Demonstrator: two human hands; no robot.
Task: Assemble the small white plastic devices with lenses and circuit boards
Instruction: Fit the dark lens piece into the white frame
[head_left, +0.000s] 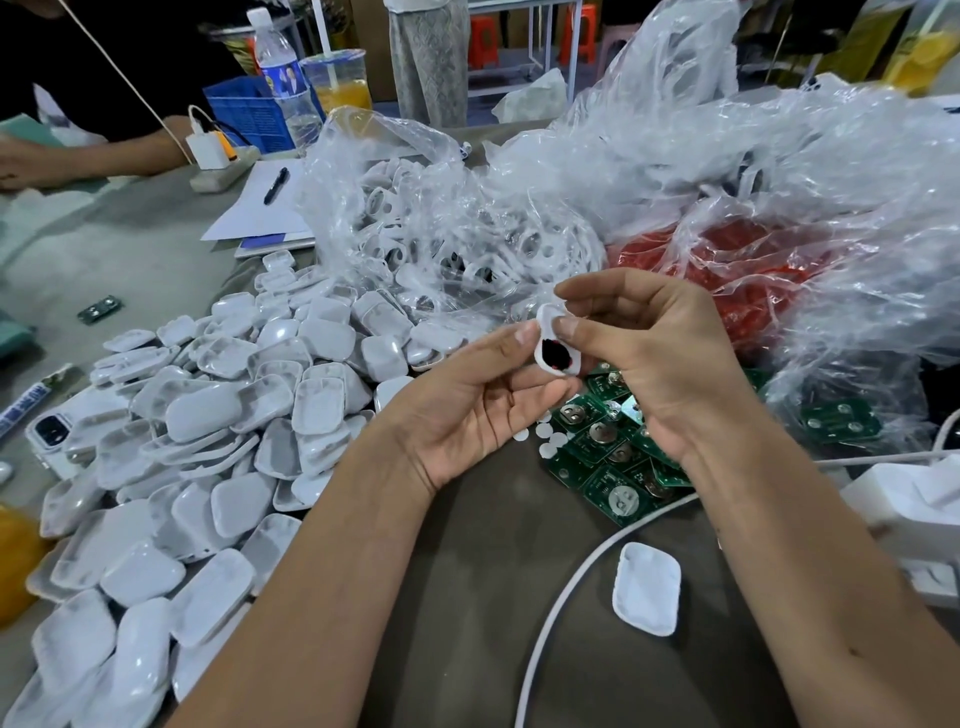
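1. Workpiece: a small white plastic housing with a dark lens set in its lower end is held up above the brown table, between both hands and in front of the clear bags.

2. Left hand: palm turned up, fingers curled loosely – the thumb tip presses the housing's left edge, with the fingertips under it.

3. Right hand: thumb and forefinger pinch the upper end of the housing from the right; the remaining fingers curl down over the circuit boards.

4. Circuit boards: a loose heap of green boards, each with a round metal cell holder, lies on the table directly below the right hand. A few more show under plastic at the right.

5. White discs: several small round pieces lie on the table at the left edge of the board heap.

6. Shell pile: a large heap of white rounded-rectangular shells covers the table to the left (some lie hollow side up, some domed side up).

7. Single shell: lies hollow side up near the right forearm, just beside a white cable that curves across the table.

8. Clear plastic bag: behind the hands, open, holding white ring-shaped parts. To its right, a second bag holds red material.

9. Background – a water bottle, a cup of orange drink, a blue crate, a notepad with a black pen, and another person's forearm at the far left.
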